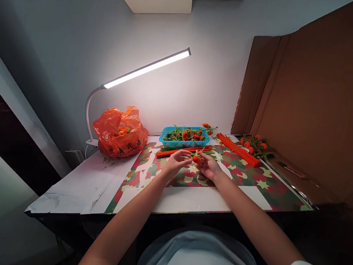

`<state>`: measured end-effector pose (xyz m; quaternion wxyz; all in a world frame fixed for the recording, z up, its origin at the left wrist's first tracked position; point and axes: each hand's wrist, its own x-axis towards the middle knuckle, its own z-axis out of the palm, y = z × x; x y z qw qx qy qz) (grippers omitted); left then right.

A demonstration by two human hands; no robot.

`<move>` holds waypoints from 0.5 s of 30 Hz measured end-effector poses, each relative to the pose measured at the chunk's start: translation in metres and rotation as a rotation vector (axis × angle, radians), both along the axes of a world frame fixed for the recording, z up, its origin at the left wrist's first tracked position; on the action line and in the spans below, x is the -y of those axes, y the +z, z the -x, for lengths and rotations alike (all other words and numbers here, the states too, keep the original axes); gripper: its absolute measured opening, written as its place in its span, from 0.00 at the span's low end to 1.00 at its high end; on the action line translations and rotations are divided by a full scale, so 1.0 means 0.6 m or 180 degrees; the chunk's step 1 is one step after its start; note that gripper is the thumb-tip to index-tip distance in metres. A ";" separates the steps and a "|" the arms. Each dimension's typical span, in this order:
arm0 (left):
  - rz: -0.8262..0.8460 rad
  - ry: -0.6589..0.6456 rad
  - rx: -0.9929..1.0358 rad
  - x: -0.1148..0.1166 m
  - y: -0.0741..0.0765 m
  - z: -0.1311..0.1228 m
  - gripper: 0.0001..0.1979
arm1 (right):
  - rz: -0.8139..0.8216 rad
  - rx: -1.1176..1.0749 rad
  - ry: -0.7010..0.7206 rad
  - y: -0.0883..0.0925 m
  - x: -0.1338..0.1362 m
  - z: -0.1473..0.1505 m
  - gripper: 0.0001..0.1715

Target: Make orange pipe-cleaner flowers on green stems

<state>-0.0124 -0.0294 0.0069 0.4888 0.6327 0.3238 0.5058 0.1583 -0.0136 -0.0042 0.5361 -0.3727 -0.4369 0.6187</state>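
Over the front middle of the table, my right hand (208, 166) is closed, pinching a small orange flower (196, 159) between thumb and fingers. My left hand (177, 162) is just to the flower's left, fingers curved and thumb and forefinger a little apart; whether the tips touch the flower is hard to see. Behind both hands lie thin green stems (214, 155) and a bundle of red-orange sticks (167, 153). A blue plastic basket (175, 143) full of orange flowers on green stems stands just beyond them.
An orange plastic bag (118, 141) with flowers inside sits at the left, beside a lit desk lamp (148, 68). Right of the basket lie a larger red-orange bundle (238, 150) and loose flowers (254, 145). A cardboard sheet (314, 95) walls the right side. A patterned cover (265, 183) lies on the table.
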 end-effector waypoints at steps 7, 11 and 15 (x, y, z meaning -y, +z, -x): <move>-0.0539 0.0439 -0.0263 0.000 -0.006 -0.010 0.15 | 0.0614 -0.0595 0.0234 0.002 0.009 0.008 0.06; -0.0502 0.0599 -0.0143 -0.004 -0.009 -0.012 0.14 | 0.0576 -0.0825 0.0079 0.007 0.015 0.015 0.04; -0.0535 0.1097 0.0115 -0.012 -0.016 -0.010 0.13 | -0.0536 -0.0286 -0.0717 0.004 0.023 0.028 0.17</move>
